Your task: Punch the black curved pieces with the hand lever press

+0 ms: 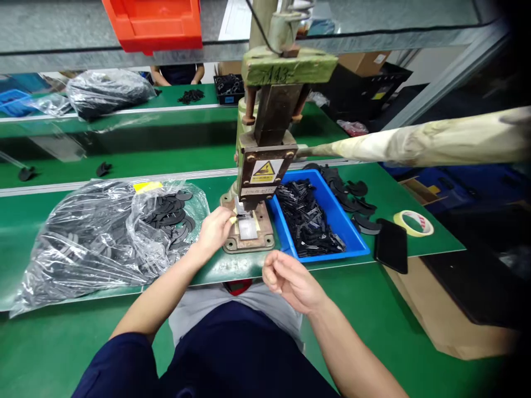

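My left hand (214, 229) reaches to the base of a green hand press (265, 138), fingers pinched around a small black part (240, 216) under the press head; a bit of yellow shows at the fingertips. Beneath the part lies a pale metal plate (248, 229) on the press base (255, 243). My right hand (292, 282) hovers in front of the table edge, its fingers curled inward and thumb close to them; whatever it may hold is hidden. Just beyond it stands a blue bin (354, 249) full of thin black plastic parts (305, 215).
A clear plastic bag (78, 243) of black curved pieces (176, 215) lies left. Right of the bin are more curved pieces (352, 193), a black phone-like slab (391, 246) and a tape roll (414, 223). The press lever (427, 141) extends right. A person (178, 74) sits opposite.
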Demonstrator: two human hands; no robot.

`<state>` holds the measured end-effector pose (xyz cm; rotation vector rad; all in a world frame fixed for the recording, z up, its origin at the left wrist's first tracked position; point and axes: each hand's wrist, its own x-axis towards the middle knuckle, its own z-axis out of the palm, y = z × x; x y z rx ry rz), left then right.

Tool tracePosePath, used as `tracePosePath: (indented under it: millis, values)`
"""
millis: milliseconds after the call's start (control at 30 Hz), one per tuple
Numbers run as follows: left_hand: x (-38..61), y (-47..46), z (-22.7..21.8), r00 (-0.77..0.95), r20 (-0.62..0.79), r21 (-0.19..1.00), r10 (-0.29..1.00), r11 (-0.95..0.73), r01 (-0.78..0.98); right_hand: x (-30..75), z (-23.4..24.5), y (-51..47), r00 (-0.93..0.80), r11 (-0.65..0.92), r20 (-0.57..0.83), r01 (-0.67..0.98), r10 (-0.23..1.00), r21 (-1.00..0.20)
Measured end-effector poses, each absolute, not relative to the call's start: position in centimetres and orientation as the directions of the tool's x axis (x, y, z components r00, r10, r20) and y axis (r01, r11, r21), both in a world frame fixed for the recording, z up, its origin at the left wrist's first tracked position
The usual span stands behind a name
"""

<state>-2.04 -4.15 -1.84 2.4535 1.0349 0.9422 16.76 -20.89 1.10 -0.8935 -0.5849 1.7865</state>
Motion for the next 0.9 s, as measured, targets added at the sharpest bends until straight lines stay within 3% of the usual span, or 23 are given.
tracePosePath:
  millis: [200,333,400,500,567,700,800,900]
  values:
    - [-1.2,-1.6,-3.5,0.661,0.384,0.398,0.645,-0.761,0.512,20.2,3.5,-22.0,-0.036,-0.159,-0.164,-0.526,0.986,-0.835]
    - [-1.2,-1.3,-3.1,0.737,0.327,0.346,0.591,-0.801,0.489,22.6,5.6,-21.2,0.184,0.104,0.046,-0.321,0.982,-0.941]
    - [-1.2,-1.3,-2.8,0.757,0.314,0.344,0.573,-0.812,0.471,23.3,7.5,-20.1,0.367,0.321,0.257,-0.124,0.894,-0.939]
    - [-1.3,-1.3,-2.8,0.758,0.313,0.357,0.572,-0.811,0.464,23.2,11.9,-18.2,0.531,0.605,0.595,0.182,0.603,-0.775]
    - [-1.3,-1.3,-3.0,0.754,0.316,0.364,0.576,-0.807,0.464,22.4,15.4,-17.0,0.479,0.698,0.714,0.253,0.511,-0.67]
    - [-1.4,-1.3,-3.6,0.737,0.333,0.396,0.588,-0.797,0.456,21.2,20.0,-15.6,0.275,0.767,0.768,0.136,0.578,-0.626]
    - [-1.5,-1.3,-4.1,0.728,0.349,0.417,0.591,-0.793,0.444,21.1,18.7,-16.3,0.195,0.79,0.798,0.137,0.57,-0.598]
    - [-1.7,-1.3,-4.5,0.725,0.367,0.431,0.583,-0.797,0.422,20.7,13.8,-17.8,0.19,0.779,0.853,0.348,0.487,-0.522]
